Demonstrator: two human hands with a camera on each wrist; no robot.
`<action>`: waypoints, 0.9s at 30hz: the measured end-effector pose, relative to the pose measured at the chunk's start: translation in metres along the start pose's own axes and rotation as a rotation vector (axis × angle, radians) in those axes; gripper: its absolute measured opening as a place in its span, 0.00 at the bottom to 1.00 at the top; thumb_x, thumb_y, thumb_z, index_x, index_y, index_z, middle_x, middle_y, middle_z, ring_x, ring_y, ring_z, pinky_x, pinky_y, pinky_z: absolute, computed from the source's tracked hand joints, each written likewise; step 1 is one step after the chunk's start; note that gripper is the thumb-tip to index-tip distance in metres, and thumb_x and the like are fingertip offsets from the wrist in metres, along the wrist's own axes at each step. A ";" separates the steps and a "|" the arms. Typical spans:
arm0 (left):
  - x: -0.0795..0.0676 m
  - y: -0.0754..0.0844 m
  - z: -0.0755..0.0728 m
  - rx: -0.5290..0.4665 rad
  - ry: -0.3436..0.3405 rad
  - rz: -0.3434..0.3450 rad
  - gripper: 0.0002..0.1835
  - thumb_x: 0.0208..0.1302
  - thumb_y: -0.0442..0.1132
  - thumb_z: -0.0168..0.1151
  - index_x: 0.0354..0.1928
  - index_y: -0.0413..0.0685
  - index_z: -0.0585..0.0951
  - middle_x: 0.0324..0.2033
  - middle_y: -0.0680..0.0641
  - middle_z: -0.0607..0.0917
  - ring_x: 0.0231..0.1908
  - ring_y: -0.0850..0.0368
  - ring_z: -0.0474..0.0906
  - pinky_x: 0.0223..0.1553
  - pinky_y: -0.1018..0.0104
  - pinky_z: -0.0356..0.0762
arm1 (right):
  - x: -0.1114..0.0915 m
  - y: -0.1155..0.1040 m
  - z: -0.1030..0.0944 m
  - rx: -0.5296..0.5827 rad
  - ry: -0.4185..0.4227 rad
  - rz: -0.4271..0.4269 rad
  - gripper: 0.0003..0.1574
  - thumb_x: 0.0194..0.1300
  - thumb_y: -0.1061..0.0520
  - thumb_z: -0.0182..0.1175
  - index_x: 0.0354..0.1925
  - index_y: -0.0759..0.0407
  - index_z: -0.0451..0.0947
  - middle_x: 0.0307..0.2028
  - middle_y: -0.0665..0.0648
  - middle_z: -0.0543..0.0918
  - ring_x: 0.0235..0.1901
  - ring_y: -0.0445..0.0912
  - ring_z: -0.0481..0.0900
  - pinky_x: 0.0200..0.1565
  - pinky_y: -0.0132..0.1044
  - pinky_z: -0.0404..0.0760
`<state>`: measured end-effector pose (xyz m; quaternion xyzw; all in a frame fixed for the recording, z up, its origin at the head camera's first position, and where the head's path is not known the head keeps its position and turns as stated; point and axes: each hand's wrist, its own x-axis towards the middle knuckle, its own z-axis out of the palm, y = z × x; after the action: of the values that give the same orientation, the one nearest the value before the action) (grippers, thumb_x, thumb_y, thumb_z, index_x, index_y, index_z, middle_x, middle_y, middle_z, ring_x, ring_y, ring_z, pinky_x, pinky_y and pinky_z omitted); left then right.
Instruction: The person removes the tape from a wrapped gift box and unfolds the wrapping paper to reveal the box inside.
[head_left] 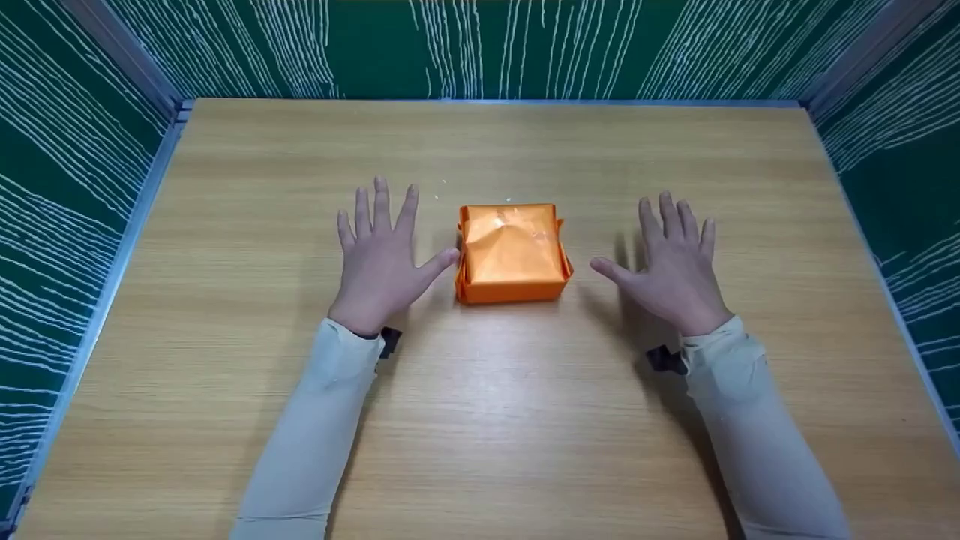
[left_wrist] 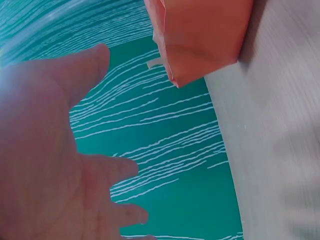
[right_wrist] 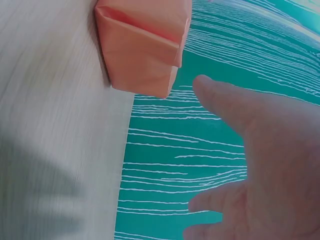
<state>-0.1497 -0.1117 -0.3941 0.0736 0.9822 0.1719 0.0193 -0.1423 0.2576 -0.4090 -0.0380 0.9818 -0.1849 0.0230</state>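
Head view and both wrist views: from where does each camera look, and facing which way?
Head: on the head, facing forward and down at the orange package on the table; left hand, right hand and sleeves show.
Left wrist: on that wrist, facing past the package; left hand shows.
Right wrist: on that wrist, facing past the package; right hand shows.
Wrist views share package, table and green backdrop.

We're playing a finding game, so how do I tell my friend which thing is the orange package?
Start with the light wood-grain tabletop, with white-streaked green panels along its far edge. On it, between the person's left hand and right hand, sits a boxy wrapped package. Its shiny, creased orange covering with folded ends sets it apart from the bare hands on either side.
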 end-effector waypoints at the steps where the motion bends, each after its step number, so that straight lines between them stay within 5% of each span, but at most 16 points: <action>1: 0.001 0.001 0.000 -0.009 -0.008 0.006 0.55 0.65 0.77 0.52 0.84 0.59 0.44 0.82 0.38 0.35 0.80 0.35 0.29 0.75 0.32 0.27 | 0.000 0.000 0.000 0.003 -0.003 -0.001 0.73 0.62 0.17 0.55 0.83 0.60 0.43 0.82 0.68 0.38 0.80 0.67 0.33 0.73 0.66 0.21; 5: 0.002 0.004 0.000 -0.060 -0.075 0.037 0.53 0.67 0.73 0.55 0.84 0.61 0.46 0.83 0.39 0.42 0.81 0.37 0.34 0.77 0.36 0.34 | 0.000 0.001 -0.003 0.021 -0.034 0.005 0.72 0.62 0.17 0.55 0.83 0.59 0.44 0.82 0.69 0.42 0.79 0.69 0.38 0.75 0.66 0.27; 9: 0.001 0.007 -0.002 -0.097 -0.129 0.100 0.46 0.71 0.66 0.58 0.83 0.56 0.55 0.80 0.39 0.56 0.79 0.38 0.49 0.76 0.39 0.52 | -0.001 0.001 -0.007 0.055 -0.114 0.022 0.68 0.64 0.20 0.57 0.83 0.58 0.46 0.80 0.70 0.50 0.77 0.71 0.48 0.74 0.70 0.44; 16: 0.008 0.035 -0.001 -0.150 -0.016 0.209 0.31 0.73 0.54 0.62 0.71 0.47 0.75 0.67 0.43 0.75 0.67 0.45 0.70 0.63 0.48 0.75 | 0.000 0.000 -0.016 0.093 -0.163 -0.064 0.46 0.73 0.34 0.59 0.74 0.62 0.68 0.67 0.69 0.75 0.63 0.66 0.75 0.60 0.67 0.73; 22: 0.012 0.064 0.020 -0.043 0.016 0.234 0.31 0.75 0.59 0.57 0.72 0.50 0.75 0.64 0.42 0.77 0.62 0.44 0.72 0.56 0.51 0.80 | 0.007 -0.011 -0.018 0.127 -0.128 -0.148 0.34 0.73 0.44 0.63 0.67 0.64 0.76 0.59 0.66 0.83 0.52 0.61 0.83 0.53 0.61 0.79; 27: 0.014 0.068 0.038 0.022 0.019 0.196 0.34 0.74 0.63 0.57 0.74 0.53 0.74 0.70 0.39 0.71 0.69 0.40 0.67 0.55 0.48 0.82 | 0.012 -0.024 -0.013 0.187 -0.056 -0.176 0.29 0.70 0.47 0.68 0.62 0.61 0.81 0.54 0.61 0.86 0.47 0.58 0.84 0.51 0.56 0.81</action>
<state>-0.1518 -0.0341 -0.4066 0.1677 0.9722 0.1631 -0.0076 -0.1539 0.2389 -0.3888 -0.1268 0.9521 -0.2756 0.0375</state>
